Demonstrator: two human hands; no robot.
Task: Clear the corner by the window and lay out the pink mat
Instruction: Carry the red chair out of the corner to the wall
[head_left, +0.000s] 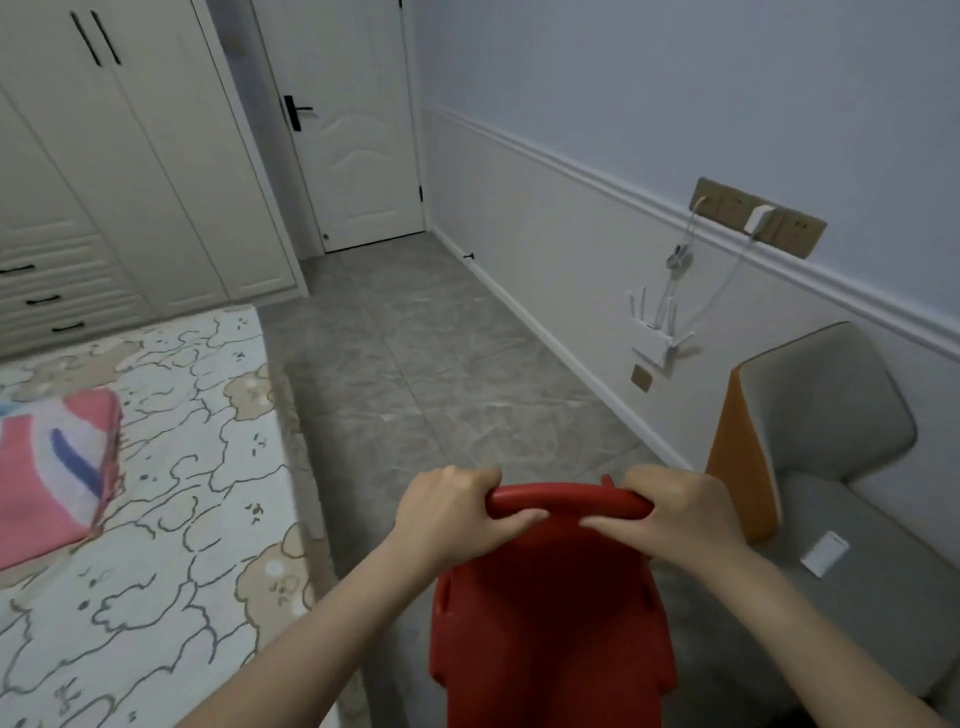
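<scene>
Left hand (457, 512) and right hand (670, 512) both curled round top rail of red chair (550, 613). Pink mat (52, 478) folded on bed, left. Judgement: lift level, steer clear of grey armchair (831, 467).

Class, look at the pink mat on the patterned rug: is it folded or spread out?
Folded: the pink mat shows stacked layers along its edge.

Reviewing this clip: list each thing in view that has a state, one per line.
Left hand: grips the red chair's top rail.
Right hand: grips the same rail.
Red chair: held by both hands.
Door: closed.
Pink mat: folded, lying on the patterned mat.
Charger: plugged in.
</scene>
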